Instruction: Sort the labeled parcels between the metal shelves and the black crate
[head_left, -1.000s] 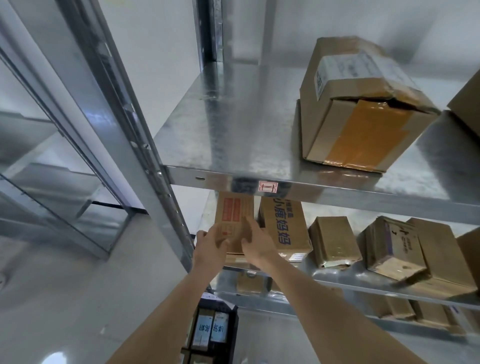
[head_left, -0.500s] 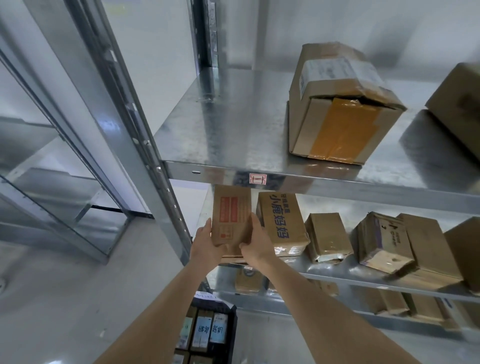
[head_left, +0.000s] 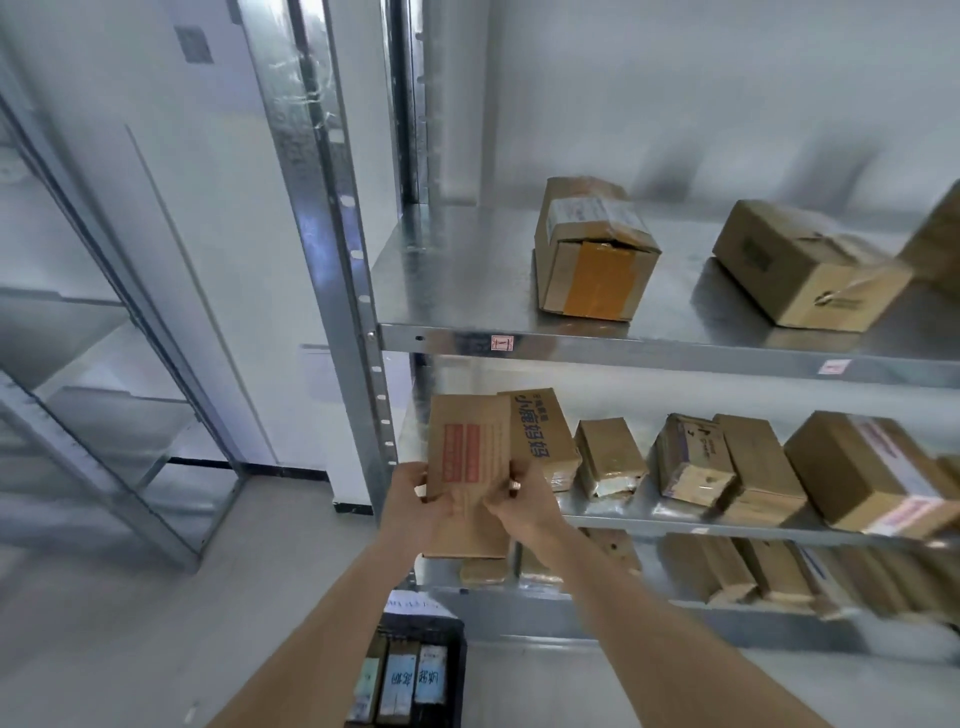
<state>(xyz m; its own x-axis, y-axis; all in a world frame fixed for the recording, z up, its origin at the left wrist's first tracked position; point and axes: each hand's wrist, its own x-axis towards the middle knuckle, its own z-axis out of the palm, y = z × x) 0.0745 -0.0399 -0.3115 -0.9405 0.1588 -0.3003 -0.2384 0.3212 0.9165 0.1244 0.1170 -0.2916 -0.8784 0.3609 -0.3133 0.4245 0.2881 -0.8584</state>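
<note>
Flat brown cardboard parcel with a red printed label (head_left: 470, 470), at the left end of the middle metal shelf (head_left: 649, 522), pinched along both long edges by left hand (head_left: 418, 501) and right hand (head_left: 519, 506): likely light, stiff, best gripped by the edges.

Flat red-printed parcel (head_left: 470, 467) held before metal shelves (head_left: 649, 345).

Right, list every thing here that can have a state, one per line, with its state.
Red-printed parcel: held at the middle shelf's left end.
Left hand: grips its left edge.
Right hand: grips its right edge.
Box with orange tape: on the top shelf, front flap slightly gaping.
Blue-lettered box: standing beside the held parcel.
Black crate: on the floor, holding labeled parcels.
</note>
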